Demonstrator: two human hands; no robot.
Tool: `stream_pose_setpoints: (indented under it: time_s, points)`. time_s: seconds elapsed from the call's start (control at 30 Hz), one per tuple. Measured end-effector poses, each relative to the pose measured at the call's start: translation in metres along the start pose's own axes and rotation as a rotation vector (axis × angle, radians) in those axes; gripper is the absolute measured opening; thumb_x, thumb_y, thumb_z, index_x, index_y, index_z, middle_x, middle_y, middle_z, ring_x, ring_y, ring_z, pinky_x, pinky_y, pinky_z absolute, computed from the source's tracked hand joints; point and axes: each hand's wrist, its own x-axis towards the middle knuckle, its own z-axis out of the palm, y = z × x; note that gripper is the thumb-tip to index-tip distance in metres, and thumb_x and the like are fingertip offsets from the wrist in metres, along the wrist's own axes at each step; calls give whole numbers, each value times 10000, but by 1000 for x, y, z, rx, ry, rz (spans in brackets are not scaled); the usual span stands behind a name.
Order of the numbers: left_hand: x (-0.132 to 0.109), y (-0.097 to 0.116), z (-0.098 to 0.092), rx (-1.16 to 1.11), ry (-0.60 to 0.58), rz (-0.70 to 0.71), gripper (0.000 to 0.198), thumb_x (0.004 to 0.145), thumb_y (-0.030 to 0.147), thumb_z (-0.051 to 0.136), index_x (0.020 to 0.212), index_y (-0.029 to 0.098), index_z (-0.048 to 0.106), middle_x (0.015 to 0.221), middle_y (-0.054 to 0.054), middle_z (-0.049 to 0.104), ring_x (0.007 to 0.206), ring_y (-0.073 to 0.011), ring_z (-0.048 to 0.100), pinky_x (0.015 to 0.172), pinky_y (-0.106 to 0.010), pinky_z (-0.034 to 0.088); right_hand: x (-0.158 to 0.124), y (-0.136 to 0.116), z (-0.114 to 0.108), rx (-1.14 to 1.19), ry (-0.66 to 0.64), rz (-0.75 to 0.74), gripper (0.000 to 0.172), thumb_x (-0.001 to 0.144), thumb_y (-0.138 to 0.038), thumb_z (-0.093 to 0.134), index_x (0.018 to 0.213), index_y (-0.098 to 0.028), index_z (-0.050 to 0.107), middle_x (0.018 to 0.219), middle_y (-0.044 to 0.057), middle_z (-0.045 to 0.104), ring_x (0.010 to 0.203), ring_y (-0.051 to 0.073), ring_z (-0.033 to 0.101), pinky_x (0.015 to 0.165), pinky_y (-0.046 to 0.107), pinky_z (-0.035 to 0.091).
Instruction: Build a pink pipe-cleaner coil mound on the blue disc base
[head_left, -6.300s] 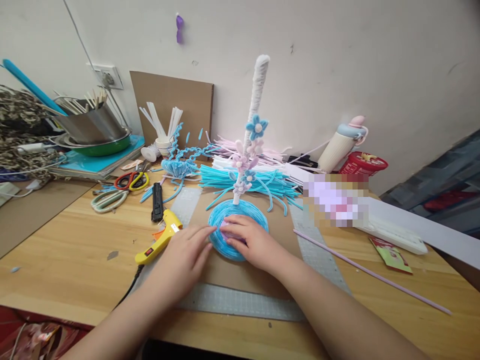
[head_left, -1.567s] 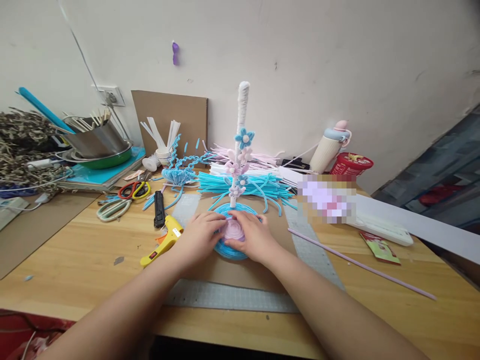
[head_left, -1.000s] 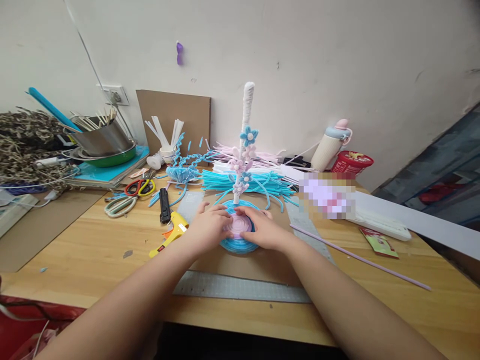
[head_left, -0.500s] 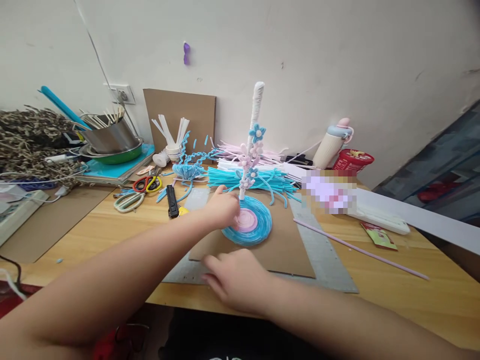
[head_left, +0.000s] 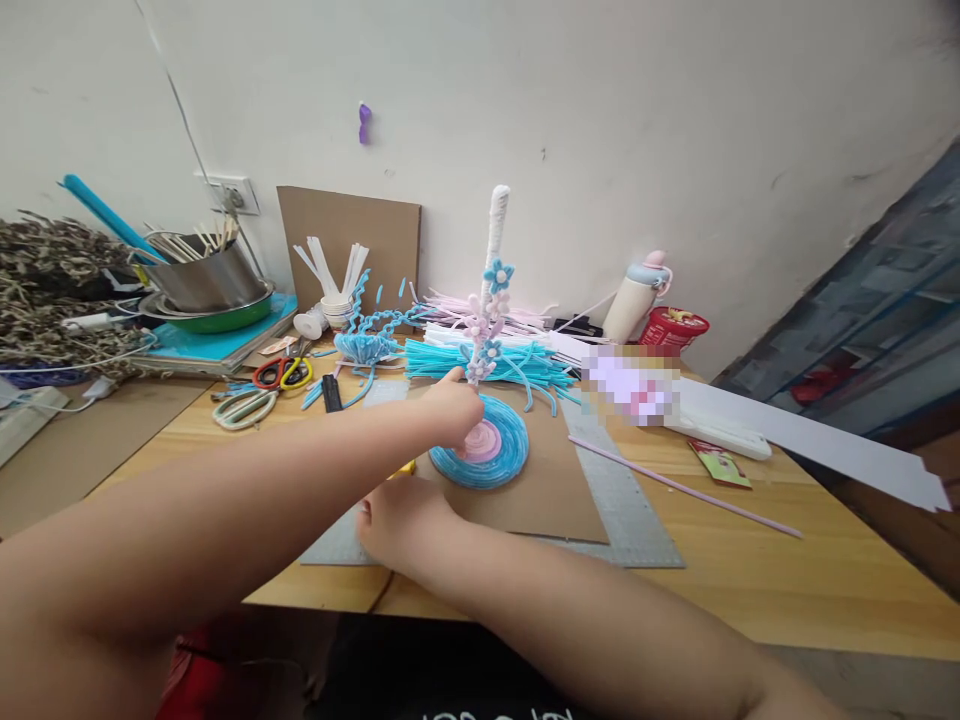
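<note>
At centre, the disc [head_left: 504, 456] is touched by the left hand [head_left: 454, 412], the glue gun [head_left: 406, 467] covered by the right hand [head_left: 397, 515]; neither grip can be judged. Sticks [head_left: 191, 240] are held in the far-left pot [head_left: 202, 287].

Light was bright, even | shadows were faint | your frame edges bowed | your left hand [head_left: 454, 410] looked slightly soft | a mosaic patch [head_left: 630, 385] was pixelated
</note>
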Motion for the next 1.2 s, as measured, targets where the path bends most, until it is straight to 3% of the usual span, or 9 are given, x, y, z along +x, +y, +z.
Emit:
stream_pose_setpoints:
  time_s: [0.2,0.43,0.57,0.67,0.8,0.9,0.97,1.07,1.2]
  points:
    - [7,-3,-2,0,-10,32,285,456,357,879,550,193,665,719,-55,698,876,-269,589,951,-436,205,-76,22,-7,-91,-36,193,216,820,-235,498,914,-232,692,840,87,723,731,261,678,575,325,461]
    - [-12,2,3,-54,64,-59,211,562,305,839,632,175,688,800,-94,693,911,-283,585,838,-403,283,-165,90,-9,-12,122,380,272,847,-192,435,973,-270,662,870,70,638,684,199,630,583,282,403]
    - [-31,8,17,-128,137,-116,80,734,244,720,776,182,690,922,-78,701,970,-254,588,830,-388,305,-198,133,-5,339,345,513,65,781,-265,534,819,-268,587,788,27,588,682,196,587,601,297,434]
    - [-40,11,27,-190,184,-131,92,815,183,620,881,206,680,1058,-50,690,1043,-228,579,860,-380,312,-214,154,-10,807,538,664,207,693,-349,657,804,-263,504,680,-15,532,603,177,539,566,302,451]
    - [-40,10,33,-254,212,-147,110,823,156,583,876,204,666,1132,-41,676,1115,-232,559,881,-388,306,-222,165,-44,1455,583,764,401,664,-366,724,1014,-232,582,750,23,543,610,159,522,561,308,483]
    - [-37,7,32,-295,208,-149,100,784,150,602,842,202,665,1104,-32,690,1096,-233,577,897,-397,298,-211,171,-76,1646,633,666,363,615,-273,746,958,-218,640,673,-18,433,512,104,387,431,239,403]
    - [-35,6,30,-325,204,-147,98,756,140,608,803,201,667,1090,-22,698,1074,-230,590,903,-401,293,-197,178,-88,1577,719,606,337,622,-260,755,939,-225,645,680,-17,452,531,101,394,416,217,369]
    - [-36,5,29,-374,204,-154,121,747,135,596,790,208,682,1098,-9,702,1075,-226,595,911,-397,290,-172,189,-91,1213,832,612,314,619,-262,809,881,-209,644,808,15,592,679,123,514,526,217,421]
    - [-38,5,31,-396,215,-176,170,788,152,576,860,231,708,1124,-4,702,1084,-231,599,926,-417,286,-149,194,-83,1167,539,541,240,695,-296,769,861,-176,644,926,50,684,674,120,549,664,267,449]
